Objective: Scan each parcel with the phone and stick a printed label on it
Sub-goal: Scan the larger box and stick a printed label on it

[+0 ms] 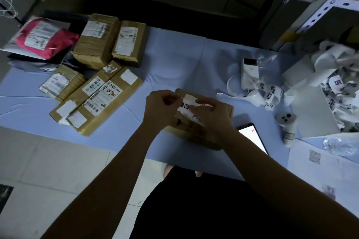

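At the centre of the frame you hold a white label (186, 105) over a brown parcel (202, 124); its large black characters read "退回", the rest hidden by your fingers (202, 103). At centre left, the long brown parcel (101, 101) carries a white sticker with handwritten "1006-0175", seen upside down; its barcodes and small print are too blurred to read. At right, loose printed labels (270, 91) show "退回件", and one in the paper pile (337, 83) at the right edge shows "退". Other parcels' shipping labels are unreadable.
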Demonstrator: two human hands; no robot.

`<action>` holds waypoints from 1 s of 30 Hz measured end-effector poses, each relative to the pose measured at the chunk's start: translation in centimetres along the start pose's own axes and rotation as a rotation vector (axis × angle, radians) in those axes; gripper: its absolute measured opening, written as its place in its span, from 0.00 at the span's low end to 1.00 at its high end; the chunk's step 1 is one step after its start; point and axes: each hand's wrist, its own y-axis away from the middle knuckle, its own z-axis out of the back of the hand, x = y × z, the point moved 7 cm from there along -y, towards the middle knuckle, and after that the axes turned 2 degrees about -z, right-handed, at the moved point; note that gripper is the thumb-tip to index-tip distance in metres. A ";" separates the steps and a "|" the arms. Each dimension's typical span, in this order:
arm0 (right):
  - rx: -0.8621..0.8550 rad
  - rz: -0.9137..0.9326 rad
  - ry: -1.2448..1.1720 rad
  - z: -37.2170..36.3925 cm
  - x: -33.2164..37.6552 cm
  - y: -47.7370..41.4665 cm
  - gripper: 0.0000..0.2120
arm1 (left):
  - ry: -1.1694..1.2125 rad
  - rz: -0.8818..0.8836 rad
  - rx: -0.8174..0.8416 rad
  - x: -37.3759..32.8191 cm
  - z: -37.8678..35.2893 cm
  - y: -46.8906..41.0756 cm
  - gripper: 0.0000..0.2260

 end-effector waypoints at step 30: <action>-0.407 0.244 0.894 0.4 -2.4 0.9 0.18 | 0.137 0.163 -0.015 8.5 -3.2 -1.7 0.16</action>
